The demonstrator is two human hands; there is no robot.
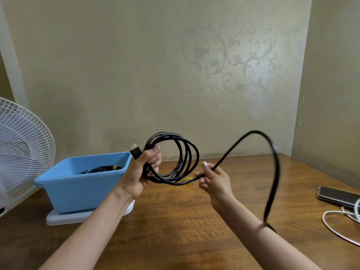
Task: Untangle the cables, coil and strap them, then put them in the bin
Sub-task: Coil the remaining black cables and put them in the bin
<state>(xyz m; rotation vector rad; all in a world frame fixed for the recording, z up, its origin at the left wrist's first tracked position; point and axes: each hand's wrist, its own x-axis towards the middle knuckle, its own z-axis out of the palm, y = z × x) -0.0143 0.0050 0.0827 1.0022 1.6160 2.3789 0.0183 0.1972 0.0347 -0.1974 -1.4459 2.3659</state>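
Left hand (143,170) raised above bench (175,211), fingers curled tight round black cable (165,134) wound in several loops. Plug (135,151) pokes up beside thumb. Right hand (213,178) pinches loose run of same cable, which arcs up, over and down past right forearm. Yellow strap (188,179) on bench between hands. Blue bin (78,190) at left holds second cable (103,169), coiled. Phone (337,195) far right.

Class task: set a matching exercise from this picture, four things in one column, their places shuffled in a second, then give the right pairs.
1 black cable
2 blue bin
3 phone
4 fan

A on the table, far right
B picture's left edge, partly cut off
C held by left hand and right hand
D on the table, left part

Pairs: 1-C, 2-D, 3-A, 4-B
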